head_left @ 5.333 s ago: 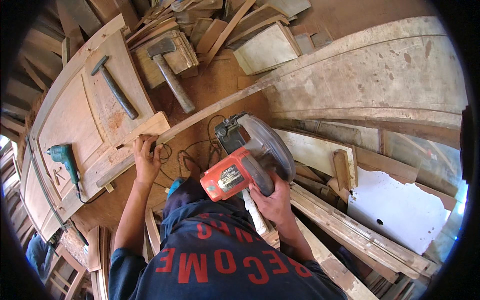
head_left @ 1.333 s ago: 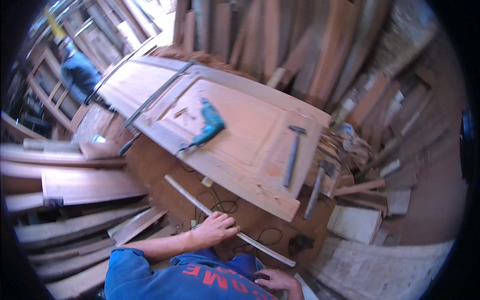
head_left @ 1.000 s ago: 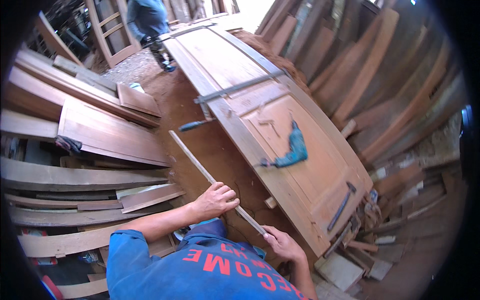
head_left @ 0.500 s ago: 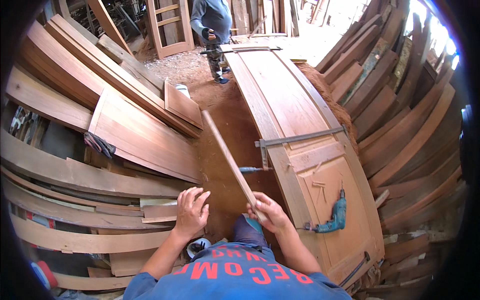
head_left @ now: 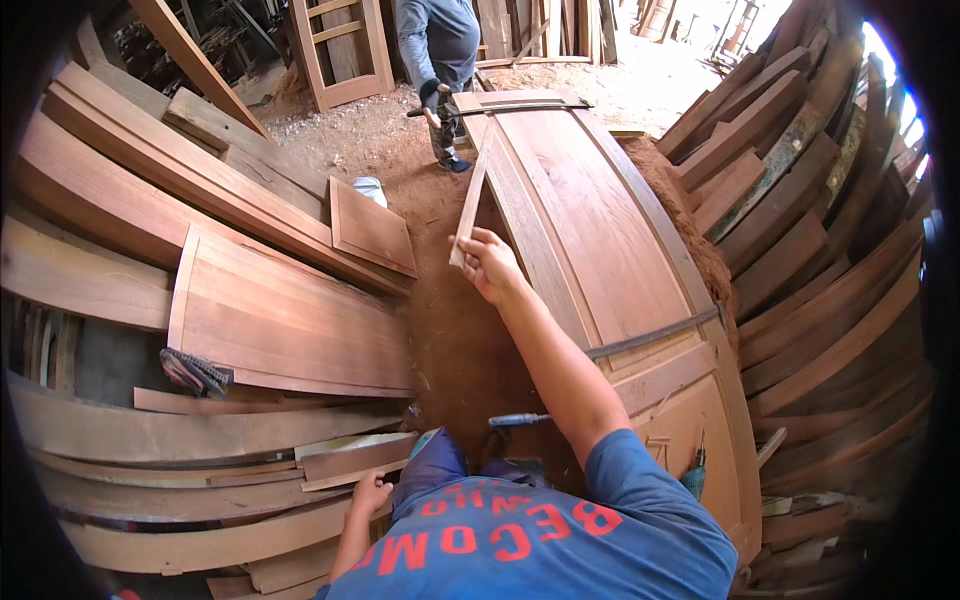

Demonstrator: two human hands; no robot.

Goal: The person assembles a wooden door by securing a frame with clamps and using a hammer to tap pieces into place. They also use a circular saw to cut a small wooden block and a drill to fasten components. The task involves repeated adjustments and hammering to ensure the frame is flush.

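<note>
The right hand (head_left: 487, 265) is stretched forward with its grip closed around the near end of a long thin wood strip (head_left: 470, 200). The strip runs away from the person, slanting up over the sawdust floor (head_left: 450, 330), and its far end reaches toward the far left corner of the big door (head_left: 600, 230) lying flat to the right. It sits just beside the door's left edge; whether it touches that edge cannot be told.

The left hand (head_left: 371, 495) is low by the person's knee, fingers curled against a short plank end (head_left: 355, 458) in the pile on the left. Whether it truly grasps the plank or only rests there cannot be told.

The strip looks light and slender, stiff along its length but likely to bend and whip when held by one end alone, and thin enough to snap if levered. A hold nearer the middle, or one hand at each end, would steady it better. The sawn edges probably carry splinters.

A metal bar clamp (head_left: 655, 333) crosses the door's near half, and a second one (head_left: 500, 107) lies across its far end, where another person (head_left: 440, 60) stands. Stacked boards (head_left: 270, 320) fill the left side, more planks (head_left: 800, 200) lean on the right.
</note>
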